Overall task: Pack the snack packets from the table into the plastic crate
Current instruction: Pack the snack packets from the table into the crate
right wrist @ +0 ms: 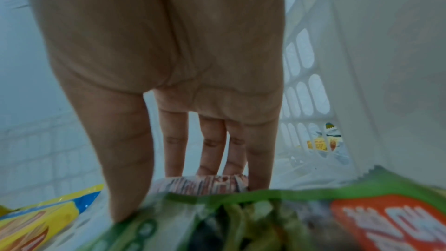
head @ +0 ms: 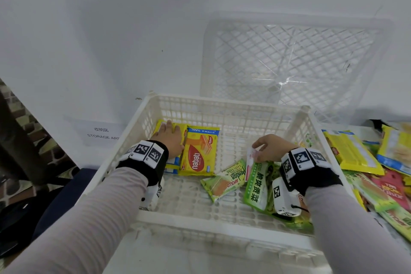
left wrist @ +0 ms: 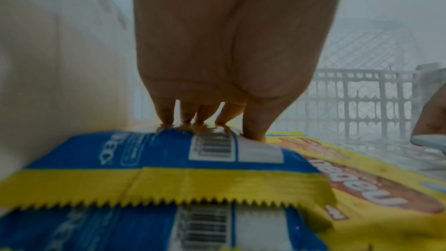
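Observation:
The white plastic crate (head: 200,221) stands in front of me. My left hand (head: 170,138) lies flat, fingers straight, on a yellow-and-blue packet (left wrist: 169,152) in the crate's far left corner, next to a yellow Nabati wafer packet (head: 199,151). My right hand (head: 261,151) is low inside the crate on the right. It pinches a small pink-and-white packet (head: 252,159) between thumb and fingers, above a green vegetable packet (head: 256,184). In the right wrist view the pink-and-white packet (right wrist: 205,182) stands upright behind the green vegetable packet (right wrist: 241,217). A green Pandan cake packet (head: 224,180) lies on the crate floor.
A heap of snack packets (head: 378,173) lies on the table right of the crate. A second white crate (head: 289,58) leans on the wall behind. A storage-area label (head: 102,133) is on the table at the left. Dark objects (head: 44,207) sit beyond the table's left edge.

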{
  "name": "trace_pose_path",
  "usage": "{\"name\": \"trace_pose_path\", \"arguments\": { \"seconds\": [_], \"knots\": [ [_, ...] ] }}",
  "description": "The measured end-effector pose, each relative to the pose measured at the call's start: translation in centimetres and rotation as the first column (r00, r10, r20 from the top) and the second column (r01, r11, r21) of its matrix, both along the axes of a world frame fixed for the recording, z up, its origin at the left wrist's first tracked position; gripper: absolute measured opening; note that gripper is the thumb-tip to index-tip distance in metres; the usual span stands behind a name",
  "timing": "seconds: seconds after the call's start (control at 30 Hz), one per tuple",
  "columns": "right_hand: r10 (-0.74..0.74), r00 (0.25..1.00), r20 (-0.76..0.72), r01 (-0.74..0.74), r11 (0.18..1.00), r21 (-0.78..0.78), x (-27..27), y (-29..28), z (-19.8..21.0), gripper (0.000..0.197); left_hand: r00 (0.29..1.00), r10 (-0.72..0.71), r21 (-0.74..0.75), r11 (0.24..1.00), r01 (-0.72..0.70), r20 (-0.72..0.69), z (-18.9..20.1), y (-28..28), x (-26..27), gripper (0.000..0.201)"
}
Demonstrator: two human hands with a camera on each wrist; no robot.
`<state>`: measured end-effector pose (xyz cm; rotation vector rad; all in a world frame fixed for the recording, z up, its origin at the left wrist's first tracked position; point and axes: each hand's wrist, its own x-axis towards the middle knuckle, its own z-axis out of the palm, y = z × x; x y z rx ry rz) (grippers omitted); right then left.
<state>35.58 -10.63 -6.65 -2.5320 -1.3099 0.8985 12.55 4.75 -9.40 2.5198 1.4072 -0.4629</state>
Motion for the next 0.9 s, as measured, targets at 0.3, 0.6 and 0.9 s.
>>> {"name": "trace_pose_path", "arguments": {
  "seconds": [0.3, 0.6, 0.9],
  "knots": [
    [-0.023, 1.000, 0.014, 0.023, 1.000, -0.020, 0.3, -0.3, 0.6, 0.017, 0.947, -0.162, 0.056, 0.987, 0.152, 0.278, 3.1, -3.2, 3.2, 0.054],
    [-0.057, 0.996, 0.066, 0.063, 0.994, -0.088, 0.8, -0.8, 2.0, 0.033, 0.912, -0.410, -0.198, 0.892, 0.408, 0.030, 2.8, -9.9, 9.5, 0.049],
    [-0.154, 0.988, 0.002, 0.153, 0.987, 0.045, 1.9, -1.2, 2.4, 0.013, 0.947, -0.308, -0.322, 0.891, 0.320, 0.089, 1.9, -9.5, 8.7, 0.061]
  ]
}}
